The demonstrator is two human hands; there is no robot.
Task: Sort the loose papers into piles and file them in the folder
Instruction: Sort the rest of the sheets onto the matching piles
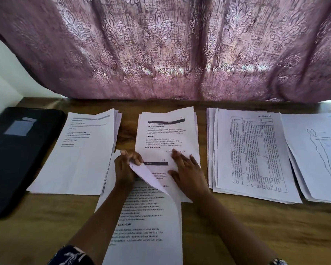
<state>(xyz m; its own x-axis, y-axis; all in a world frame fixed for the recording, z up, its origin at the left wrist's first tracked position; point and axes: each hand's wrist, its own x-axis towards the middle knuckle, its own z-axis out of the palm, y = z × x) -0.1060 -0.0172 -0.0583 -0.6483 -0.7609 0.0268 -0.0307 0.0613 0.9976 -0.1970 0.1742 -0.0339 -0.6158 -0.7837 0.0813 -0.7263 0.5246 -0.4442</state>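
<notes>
Nearest, one printed sheet [145, 226] lies on the table [256, 232] with its upper corner curled up. Left hand [127, 166]: fingers curled, pinching that corner. Right hand [187, 169]: flat, fingers spread, pressing on the middle pile [166, 134], whose lower edge the sheet overlaps. Further back, ranged in a row: folder [17, 165], black, lying flat at far left; left pile [80, 159] of text pages just beside it; grid pile [252, 153] right of the middle; drawing pile [317, 150] at far right. Behind all, a patterned pink curtain [161, 44] hangs to the table's rear edge.
</notes>
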